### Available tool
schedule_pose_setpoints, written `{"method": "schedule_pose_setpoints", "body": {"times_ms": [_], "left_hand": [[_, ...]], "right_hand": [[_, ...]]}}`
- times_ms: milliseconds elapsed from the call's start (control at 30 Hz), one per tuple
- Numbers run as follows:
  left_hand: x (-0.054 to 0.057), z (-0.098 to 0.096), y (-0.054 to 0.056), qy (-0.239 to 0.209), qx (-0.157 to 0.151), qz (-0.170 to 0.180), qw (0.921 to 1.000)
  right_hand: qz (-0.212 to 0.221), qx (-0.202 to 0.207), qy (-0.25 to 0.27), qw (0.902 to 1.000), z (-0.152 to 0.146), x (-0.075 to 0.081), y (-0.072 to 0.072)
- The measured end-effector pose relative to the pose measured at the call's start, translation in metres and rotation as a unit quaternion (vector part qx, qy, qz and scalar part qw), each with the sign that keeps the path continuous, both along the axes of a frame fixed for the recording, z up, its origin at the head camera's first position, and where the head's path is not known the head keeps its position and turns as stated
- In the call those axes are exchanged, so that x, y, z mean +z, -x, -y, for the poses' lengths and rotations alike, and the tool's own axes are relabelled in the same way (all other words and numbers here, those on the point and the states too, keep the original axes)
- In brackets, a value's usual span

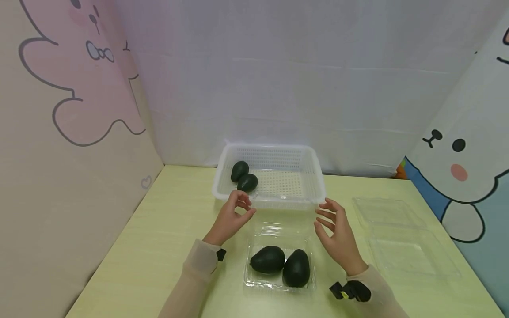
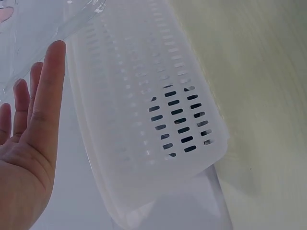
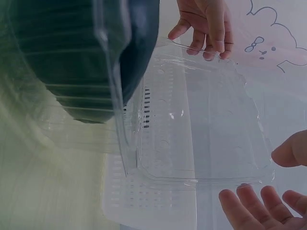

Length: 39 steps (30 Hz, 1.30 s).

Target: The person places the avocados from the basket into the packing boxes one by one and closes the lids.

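Observation:
Two dark green avocados point(image 1: 267, 259) lie side by side in the base of a clear plastic clamshell box point(image 1: 254, 282). Its see-through lid point(image 3: 206, 124) stands raised on the far side, in front of the white basket. At the lid's left corner is my left hand point(image 1: 230, 218), its fingers fairly straight along the edge in the left wrist view. My right hand point(image 1: 338, 238) is by the opposite corner, fingers loosely bent and thumb apart from them. Whether the right fingertips touch the plastic is hard to tell.
A white slotted basket point(image 1: 318, 176) stands at the back against the curtain, with two more avocados point(image 1: 240, 171) at its left end. On the right of the table point(image 1: 135, 247) lies another opened clear clamshell point(image 1: 413, 251). Printed curtains surround the table.

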State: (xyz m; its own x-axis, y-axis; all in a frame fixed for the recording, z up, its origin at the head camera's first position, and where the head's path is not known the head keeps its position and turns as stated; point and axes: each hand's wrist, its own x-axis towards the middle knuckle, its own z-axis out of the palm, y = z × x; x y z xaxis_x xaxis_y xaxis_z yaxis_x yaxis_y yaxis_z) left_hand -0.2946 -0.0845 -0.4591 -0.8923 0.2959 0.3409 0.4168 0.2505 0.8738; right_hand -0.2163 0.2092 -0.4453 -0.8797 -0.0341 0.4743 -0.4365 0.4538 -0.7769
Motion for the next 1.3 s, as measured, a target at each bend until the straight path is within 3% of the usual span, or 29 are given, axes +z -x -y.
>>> {"method": "schedule_pose_setpoints", "body": {"times_ms": [133,333,433,700,1000,1300], "left_hand": [[0.003,0.001,-0.007,0.002,-0.007,0.020,0.9998],[0.025,0.002,-0.024,-0.015,-0.040,0.018,0.9989],[0.031,0.003,-0.029,-0.033,-0.057,0.012,0.9977],[0.024,0.003,-0.032,-0.052,-0.079,0.002,0.9955],[0.018,0.005,-0.039,-0.053,-0.097,-0.019,0.9936],[0.016,0.010,-0.048,0.015,-0.087,-0.013,0.9960]], "right_hand": [[-0.009,-0.008,-0.013,0.9998,0.001,0.001,-0.004],[-0.039,-0.025,-0.040,0.9981,0.001,-0.001,-0.007],[-0.043,-0.029,-0.043,0.9977,0.000,-0.002,-0.008],[-0.020,0.001,-0.017,0.9997,-0.005,-0.006,-0.012],[0.012,0.019,-0.038,0.9990,-0.009,-0.009,-0.018],[0.029,0.004,-0.103,0.9943,-0.016,-0.020,-0.026]]}}
